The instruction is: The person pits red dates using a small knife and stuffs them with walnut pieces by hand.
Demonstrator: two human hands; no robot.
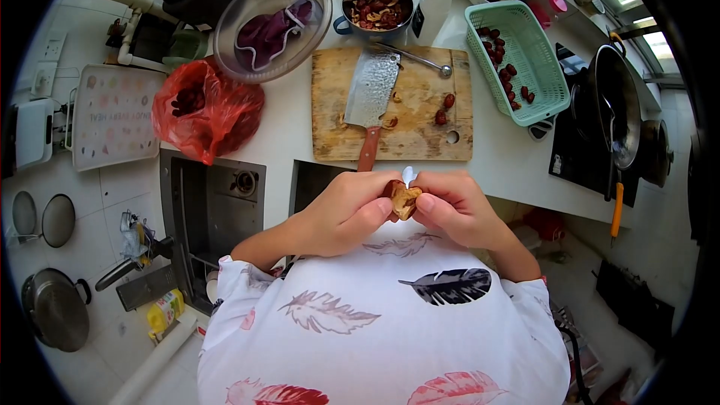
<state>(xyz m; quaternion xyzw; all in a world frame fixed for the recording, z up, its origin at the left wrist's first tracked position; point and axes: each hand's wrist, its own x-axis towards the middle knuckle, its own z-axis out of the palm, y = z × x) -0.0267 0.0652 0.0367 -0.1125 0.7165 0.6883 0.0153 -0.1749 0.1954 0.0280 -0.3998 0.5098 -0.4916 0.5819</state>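
Note:
Between both hands, close to my chest, is a split red date (405,201) with its tan flesh facing up. My left hand (349,214) pinches its left side with thumb and fingers. On the right side, my right hand (459,210) grips it the same way. Just beyond them lies a wooden cutting board (337,75). A cleaver (373,86) rests flat on it, its brown handle pointing toward me over the front edge. Whole red dates (440,116) and small tan scraps are scattered on the board, with a thin metal tool (420,60) across its far edge.
A blue pot (342,26) of cut dates stands behind the board. A green basket (551,109) with several dates is to the right, near a wok (630,135). On the left are a red plastic bag (225,120), a plastic bowl (319,30) with purple cloth, and a sink (176,202).

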